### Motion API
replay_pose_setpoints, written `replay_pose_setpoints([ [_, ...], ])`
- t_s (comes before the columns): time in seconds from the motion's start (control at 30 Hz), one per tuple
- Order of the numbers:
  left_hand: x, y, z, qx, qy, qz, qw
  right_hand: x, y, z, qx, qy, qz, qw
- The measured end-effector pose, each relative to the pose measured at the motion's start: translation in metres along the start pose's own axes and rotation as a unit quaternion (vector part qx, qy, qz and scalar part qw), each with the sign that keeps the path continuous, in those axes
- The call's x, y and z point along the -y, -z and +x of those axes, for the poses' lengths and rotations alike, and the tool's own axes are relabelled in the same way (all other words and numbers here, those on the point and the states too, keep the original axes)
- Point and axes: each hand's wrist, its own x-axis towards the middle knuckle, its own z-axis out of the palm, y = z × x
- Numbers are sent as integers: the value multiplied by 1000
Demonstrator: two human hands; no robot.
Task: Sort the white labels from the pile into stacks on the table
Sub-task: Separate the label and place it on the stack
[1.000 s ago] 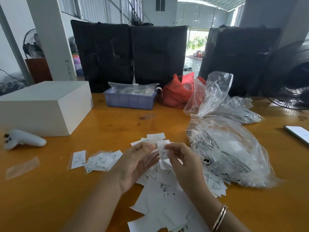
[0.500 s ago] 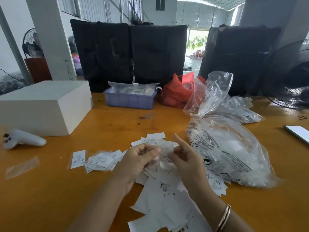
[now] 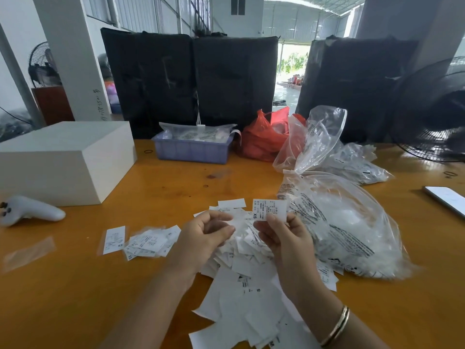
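A loose pile of white labels (image 3: 241,293) spreads over the orange table (image 3: 75,298) in front of me. My right hand (image 3: 284,240) pinches one white label (image 3: 270,209) marked XS and holds it upright above the pile. My left hand (image 3: 203,238) hovers beside it with fingers curled, and I see nothing in it. To the left lie a single XS label in a clear sleeve (image 3: 114,240) and a small heap of sorted labels (image 3: 152,241).
A large clear plastic bag (image 3: 352,222) lies right of the pile, with more bags behind it. A white box (image 3: 65,162) and a white controller (image 3: 30,210) sit at the left. A blue tray (image 3: 192,149), a red bag (image 3: 264,137), a phone (image 3: 448,200) and a fan (image 3: 435,117) stand further off.
The two hands have drawn apart. My right hand has lifted one label clear and turned its printed face toward me; my left hand has let go of it.
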Motion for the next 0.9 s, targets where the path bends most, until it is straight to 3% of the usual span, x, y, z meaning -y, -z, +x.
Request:
replay_pose_setpoints([
  [0.57,-5,-1,-2,21,-10,-68,997,-4,-6,-4,26,-14,-69,997],
  [0.9,-4,-2,-2,17,-14,-78,997,-1,-7,-10,39,6,-171,984],
])
